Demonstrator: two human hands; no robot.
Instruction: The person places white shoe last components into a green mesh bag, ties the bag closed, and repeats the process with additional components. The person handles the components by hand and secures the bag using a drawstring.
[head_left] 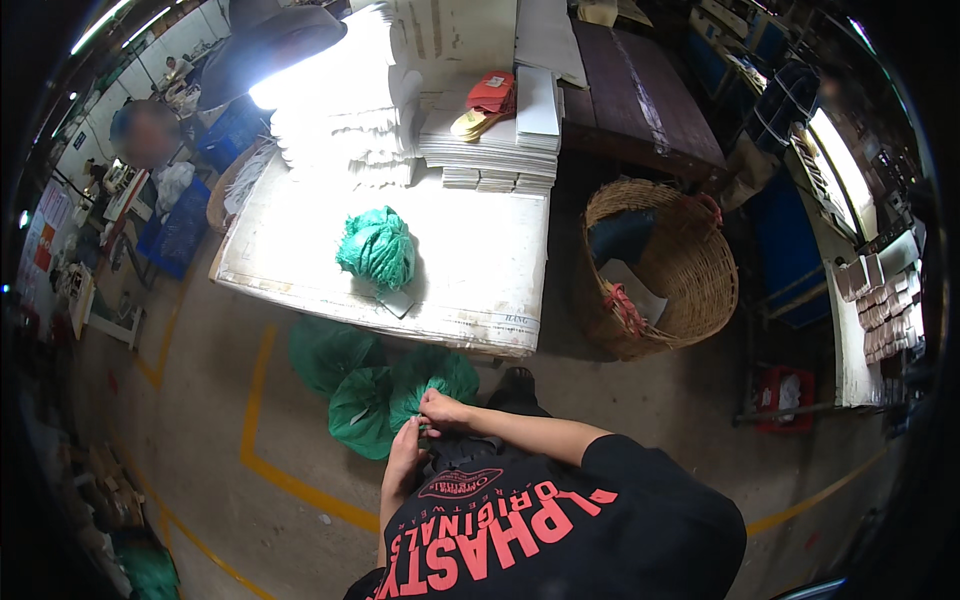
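Close to my body, below the table's front edge, my right hand (444,411) pinches the gathered top of a green net-like bag (445,371). Just beside it, my left hand (404,447) has its fingers drawn together at the same gathered part. The two hands nearly touch, and the fine detail between the fingertips is too small to make out. Two more full green bags (361,413) press against this one on the floor side. On the white tabletop (470,265) lies a crumpled green bundle (377,247) with a small pale tag under it.
Tall stacks of white sheets (345,130) and flat card (485,160) stand at the table's back, with red and yellow cut pieces (490,93) on top. A wicker basket (690,270) stands to the right. Another person (146,135) is at the far left.
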